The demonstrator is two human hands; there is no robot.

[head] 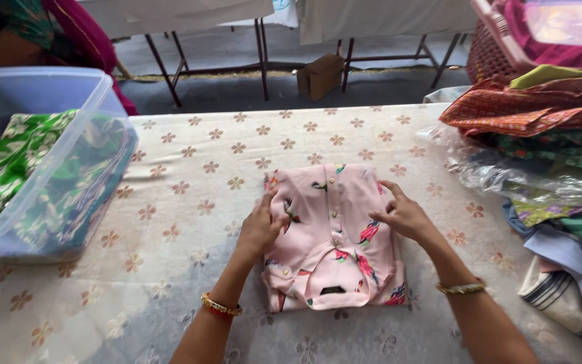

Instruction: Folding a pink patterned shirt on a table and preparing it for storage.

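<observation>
On tablecloth (pixel 190 168): both hands (left (pixel 261 229), right (pixel 404 216)) pressing flat on folded pink shirt (pixel 335 236).

Metal-legged tables (pixel 264 61) on grey floor (pixel 237 94)

A small dark rectangular label (pixel 332 290) sits inside the collar of the folded pink shirt (pixel 335 236), near its closest edge; its marking is too small to tell. A brown cardboard box (pixel 320 75) stands on the floor beyond the table, between the metal table legs. Clear crinkled plastic bags (pixel 506 176), apparently wrapping some of the folded fabrics, lie at the right edge of the table
</observation>
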